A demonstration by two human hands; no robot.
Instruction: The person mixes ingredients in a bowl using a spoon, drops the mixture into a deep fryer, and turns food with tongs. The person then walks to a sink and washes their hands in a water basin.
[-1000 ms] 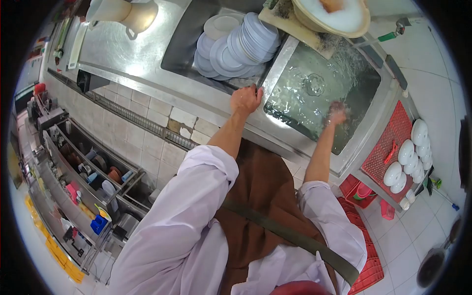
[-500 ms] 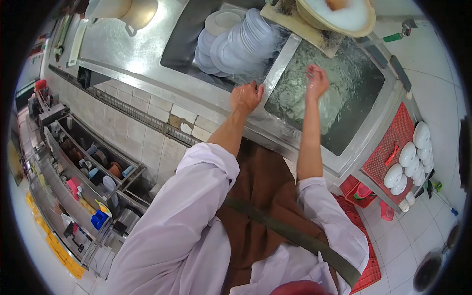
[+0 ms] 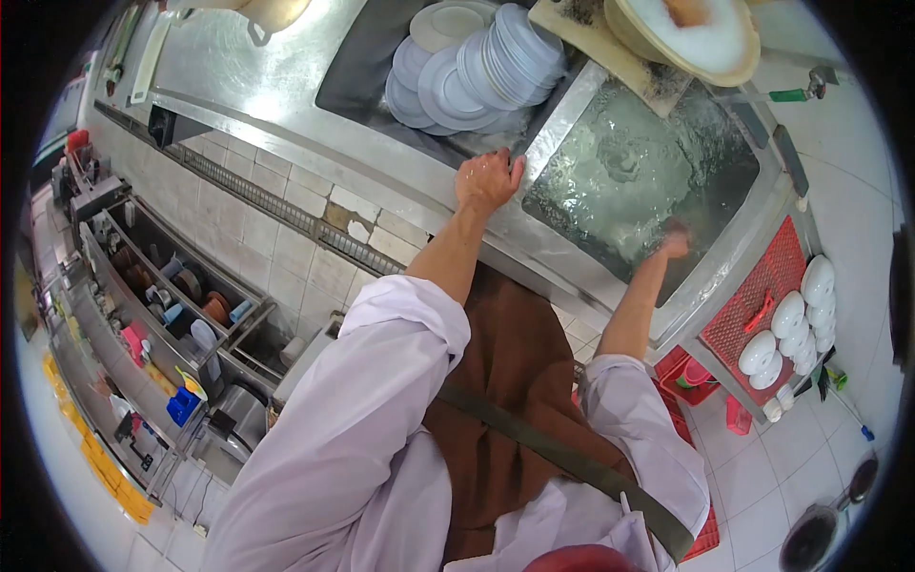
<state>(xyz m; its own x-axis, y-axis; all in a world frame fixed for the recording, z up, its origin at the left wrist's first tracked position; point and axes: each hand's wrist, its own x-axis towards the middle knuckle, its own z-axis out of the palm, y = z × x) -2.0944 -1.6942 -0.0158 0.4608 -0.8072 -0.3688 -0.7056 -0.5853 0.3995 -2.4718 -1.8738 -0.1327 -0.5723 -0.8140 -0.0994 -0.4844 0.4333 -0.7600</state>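
My left hand (image 3: 488,179) rests with curled fingers on the front rim of the steel sink (image 3: 558,124), close to the divider between the two basins. In the left basin, white plates (image 3: 457,91) lie in a leaning, overlapping pile. My right hand (image 3: 675,240) is at the near right side of the right basin, partly in the churning water (image 3: 620,172). Its fingers are blurred and hidden by the water, so what they hold, if anything, does not show.
A basin of suds (image 3: 686,38) stands on a stained board (image 3: 658,88) across the sink's back. To the right, upturned white bowls (image 3: 789,315) sit by a red mat (image 3: 762,276). A green-handled tap (image 3: 789,95) is at the back right. Shelving with cookware (image 3: 181,286) is at left.
My right hand has come down from above the water, toward me and to the right, into the basin. My left hand stays on the rim. The splashing over the plates has died down.
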